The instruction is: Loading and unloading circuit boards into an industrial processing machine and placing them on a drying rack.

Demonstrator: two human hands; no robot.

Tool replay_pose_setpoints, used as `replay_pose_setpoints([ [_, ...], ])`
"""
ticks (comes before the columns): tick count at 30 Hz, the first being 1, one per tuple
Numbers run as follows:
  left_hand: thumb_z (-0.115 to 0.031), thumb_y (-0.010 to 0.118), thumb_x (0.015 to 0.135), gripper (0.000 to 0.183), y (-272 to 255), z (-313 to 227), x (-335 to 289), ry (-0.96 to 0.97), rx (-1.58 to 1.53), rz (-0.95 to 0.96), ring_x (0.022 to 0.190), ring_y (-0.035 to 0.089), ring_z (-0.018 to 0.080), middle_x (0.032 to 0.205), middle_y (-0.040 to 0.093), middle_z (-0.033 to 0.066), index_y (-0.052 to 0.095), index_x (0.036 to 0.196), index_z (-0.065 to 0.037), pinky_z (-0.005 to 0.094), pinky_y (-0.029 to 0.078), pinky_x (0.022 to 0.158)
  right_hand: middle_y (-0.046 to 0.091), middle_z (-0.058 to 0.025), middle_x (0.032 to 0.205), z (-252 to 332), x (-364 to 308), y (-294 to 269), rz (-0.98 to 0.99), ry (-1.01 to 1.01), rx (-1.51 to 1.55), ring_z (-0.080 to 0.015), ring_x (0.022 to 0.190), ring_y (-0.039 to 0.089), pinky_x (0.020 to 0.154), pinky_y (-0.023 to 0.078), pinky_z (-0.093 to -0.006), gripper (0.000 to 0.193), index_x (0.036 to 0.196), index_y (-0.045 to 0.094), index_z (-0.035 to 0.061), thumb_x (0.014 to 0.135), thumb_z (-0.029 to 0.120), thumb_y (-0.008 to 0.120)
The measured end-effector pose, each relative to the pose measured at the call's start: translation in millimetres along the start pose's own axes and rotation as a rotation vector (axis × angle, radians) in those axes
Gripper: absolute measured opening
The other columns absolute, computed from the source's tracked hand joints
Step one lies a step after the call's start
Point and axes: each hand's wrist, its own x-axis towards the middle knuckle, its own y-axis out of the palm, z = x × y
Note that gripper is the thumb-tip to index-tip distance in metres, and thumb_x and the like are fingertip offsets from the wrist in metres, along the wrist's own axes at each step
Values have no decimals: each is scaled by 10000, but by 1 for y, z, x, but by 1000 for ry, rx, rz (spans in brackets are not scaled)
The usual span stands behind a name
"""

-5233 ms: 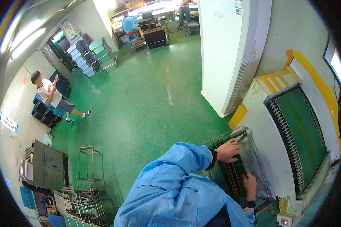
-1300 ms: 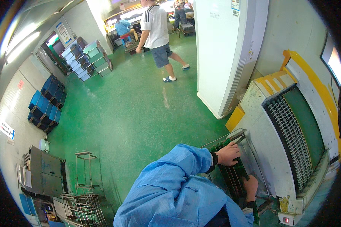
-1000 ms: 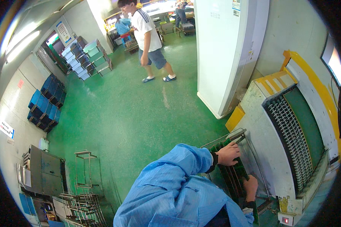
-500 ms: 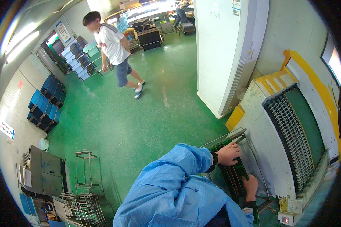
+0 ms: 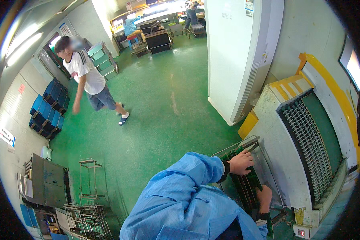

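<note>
A row of thin dark green boards [image 5: 244, 187], like circuit boards, stands on edge in a metal wire rack [image 5: 250, 141] at the lower right. My left hand [image 5: 240, 163] grips the boards near their far end, thumb and fingers bent over the upper edges. Closer to me, my right hand [image 5: 264, 198] is closed on the near end of the same boards, with its fingertips partly hidden. Both wrists have black cuffs under blue sleeves.
A machine [image 5: 284, 132] with rows of metal rollers stands right of the rack, beside a tall white cabinet [image 5: 232, 60]. A person [image 5: 86, 74] in white walks at left. Empty wire racks [image 5: 90, 208] stand lower left; blue bins [image 5: 48, 114] line the wall.
The person in white has moved left and nearer, one arm swinging out, revealing more of a seated worker behind. My hands hold the same place on the boards.
</note>
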Motion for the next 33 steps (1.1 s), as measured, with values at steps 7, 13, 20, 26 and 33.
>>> replay_pose_setpoints([
  [7,-348,778,809,316,3,1,1,11,-17,-21,1048,566,314,996,615,106,674,963,-91,462,458,1009,755,-217,1028,3,-1,-6,56,10,-38,-429,986,711,843,552,-528,340,1061,771,70,868,350,791],
  [13,-335,788,794,314,3,2,1,18,-22,-41,1056,562,313,1006,619,106,679,952,-88,451,457,1006,753,-219,1009,-7,3,3,26,-36,-38,-435,969,710,823,548,-537,342,1051,770,71,867,359,792],
  [20,-334,790,790,317,1,1,0,1,-21,-20,1052,563,314,1001,619,108,676,945,-83,448,460,1003,751,-226,997,10,-3,-9,23,-2,0,-447,981,705,838,544,-531,357,1043,763,38,863,345,798],
  [26,-330,795,777,307,1,0,1,1,-12,-26,1052,563,307,996,619,103,688,934,-89,440,460,989,749,-228,991,6,-2,-7,28,-6,10,-448,974,705,829,544,-533,343,1034,760,44,864,340,797],
  [33,-322,801,772,294,4,1,0,21,-7,-66,1053,559,294,991,614,89,698,934,-99,443,426,1014,753,-217,1014,2,0,-4,39,-2,-39,-428,976,710,831,550,-528,362,1062,771,78,872,385,782],
])
